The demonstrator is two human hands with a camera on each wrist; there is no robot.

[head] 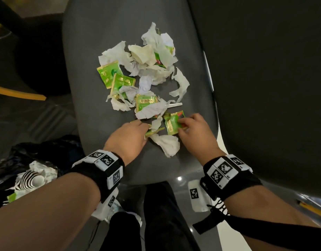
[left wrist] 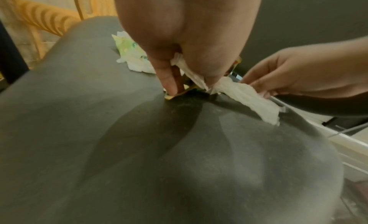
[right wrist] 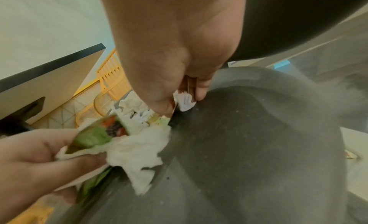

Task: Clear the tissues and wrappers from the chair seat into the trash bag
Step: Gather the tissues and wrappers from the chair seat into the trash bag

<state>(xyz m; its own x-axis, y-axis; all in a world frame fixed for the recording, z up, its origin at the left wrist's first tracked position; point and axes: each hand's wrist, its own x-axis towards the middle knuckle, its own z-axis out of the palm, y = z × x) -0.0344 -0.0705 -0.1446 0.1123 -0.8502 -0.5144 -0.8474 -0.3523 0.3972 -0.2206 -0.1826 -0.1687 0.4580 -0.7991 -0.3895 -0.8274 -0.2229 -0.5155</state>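
Left hand (head: 130,135) grips tissue (head: 167,144), right hand (head: 194,130) wrapper (head: 172,124)

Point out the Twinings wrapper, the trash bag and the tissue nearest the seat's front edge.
Twinings wrapper (head: 146,102): head view, its printed green face.
Trash bag (head: 27,151): head view, black plastic rim.
Nearest tissue (head: 167,144): head view, middle of the crumpled sheet.

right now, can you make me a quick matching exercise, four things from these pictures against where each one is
Things:
1. Twinings tea wrapper
2. black trash bag
3. left hand
4. right hand

Places:
A. on the floor, left of the chair
B. flat on the seat, mid-pile
C. gripping a tissue and a wrapper at the pile's near left
D. holding a green wrapper at the pile's near right

Pairs: 1-B, 2-A, 3-C, 4-D
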